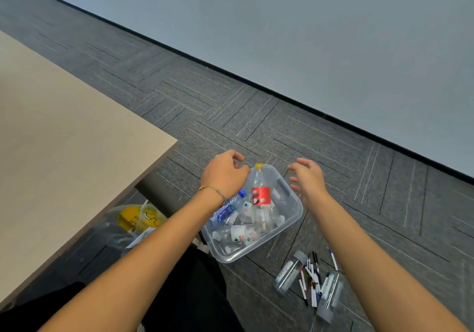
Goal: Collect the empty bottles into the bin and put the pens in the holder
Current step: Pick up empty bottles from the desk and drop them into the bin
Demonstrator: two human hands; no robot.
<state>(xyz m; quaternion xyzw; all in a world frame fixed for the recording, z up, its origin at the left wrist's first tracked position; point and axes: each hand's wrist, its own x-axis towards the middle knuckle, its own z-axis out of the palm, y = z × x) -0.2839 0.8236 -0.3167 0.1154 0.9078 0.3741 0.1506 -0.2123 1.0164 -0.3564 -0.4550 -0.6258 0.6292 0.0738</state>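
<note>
A clear plastic bin (pixel 292 219) stands on the carpet and holds several empty bottles. One of them, a bottle with a yellow cap and a red label (pixel 260 194), leans against the bin's far corner. My left hand (pixel 224 175) hovers over the far left rim with its fingers curled. Whether it holds anything is hidden. My right hand (pixel 307 175) is beside the bin's far right edge, fingers spread and empty. Several pens (pixel 311 280) lie scattered on the floor at the near right. Among them lie two clear holders, one on the left (pixel 288 271) and one on the right (pixel 331 294).
A beige table (pixel 64 139) fills the left side, its corner close to the bin. Under its edge lies a clear bag with yellow packaging (pixel 138 219). Grey carpet runs to a wall (pixel 333 37) behind. My dark-clothed legs (pixel 189 293) are in front of the bin.
</note>
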